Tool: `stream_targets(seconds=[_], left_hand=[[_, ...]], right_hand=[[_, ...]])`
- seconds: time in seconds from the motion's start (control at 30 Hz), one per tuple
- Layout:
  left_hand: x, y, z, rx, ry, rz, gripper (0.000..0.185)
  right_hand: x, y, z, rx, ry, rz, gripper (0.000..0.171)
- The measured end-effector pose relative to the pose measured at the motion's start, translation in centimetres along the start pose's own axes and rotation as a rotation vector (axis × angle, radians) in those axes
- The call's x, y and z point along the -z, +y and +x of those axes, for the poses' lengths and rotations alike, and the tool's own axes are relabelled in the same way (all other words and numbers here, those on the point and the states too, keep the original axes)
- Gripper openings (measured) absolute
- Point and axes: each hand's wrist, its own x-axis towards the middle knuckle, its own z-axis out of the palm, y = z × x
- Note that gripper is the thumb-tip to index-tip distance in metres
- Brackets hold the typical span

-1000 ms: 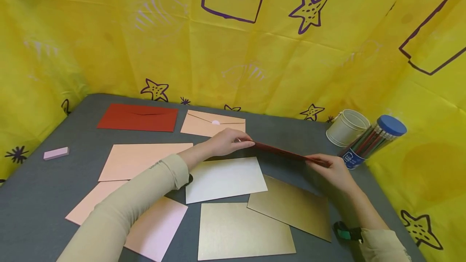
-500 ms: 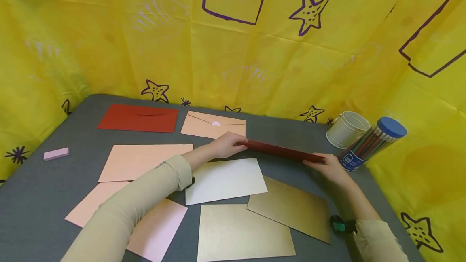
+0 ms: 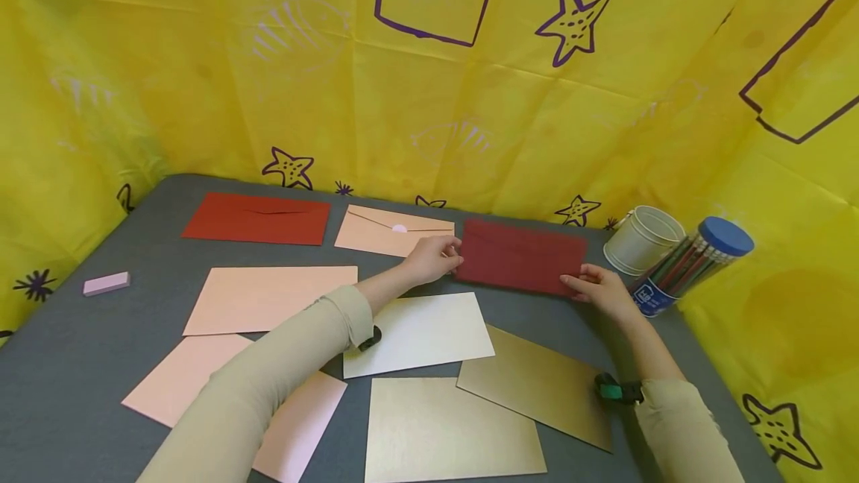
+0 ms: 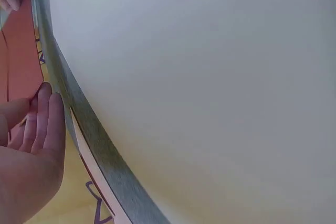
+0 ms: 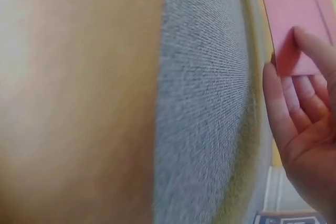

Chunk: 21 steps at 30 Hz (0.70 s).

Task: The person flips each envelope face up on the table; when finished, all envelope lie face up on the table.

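A dark red envelope (image 3: 521,256) is held tilted up off the grey table (image 3: 101,334), its flat face toward the camera. My left hand (image 3: 435,258) pinches its left edge and my right hand (image 3: 593,285) pinches its lower right corner. The left wrist view shows the left hand's fingers (image 4: 46,124) against the red envelope (image 4: 20,51). Seen from the right wrist, the right hand's fingers (image 5: 294,93) pinch a corner of the envelope (image 5: 294,9). A second red envelope (image 3: 256,218) and a peach envelope (image 3: 392,231) lie at the back.
Peach, pink, white and gold sheets (image 3: 419,332) lie spread across the near table. A white cup (image 3: 643,238) and a blue-lidded pencil tube (image 3: 691,263) stand at the right. A pink eraser (image 3: 105,283) lies at the left. Yellow star-print cloth surrounds the table.
The dark red envelope was edge-on and nearly level a second ago; both hands have tipped it up so its face shows, and moved it slightly toward the back.
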Motion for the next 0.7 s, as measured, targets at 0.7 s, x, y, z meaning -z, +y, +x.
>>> stream_targets(seconds=[0.7], left_hand=[[-2.3, 1.7, -0.3, 0.143, -0.080, -0.163, 0.065]], right_hand=[[-0.4, -0.2, 1.9, -0.123, 0.191, -0.499, 0.065]])
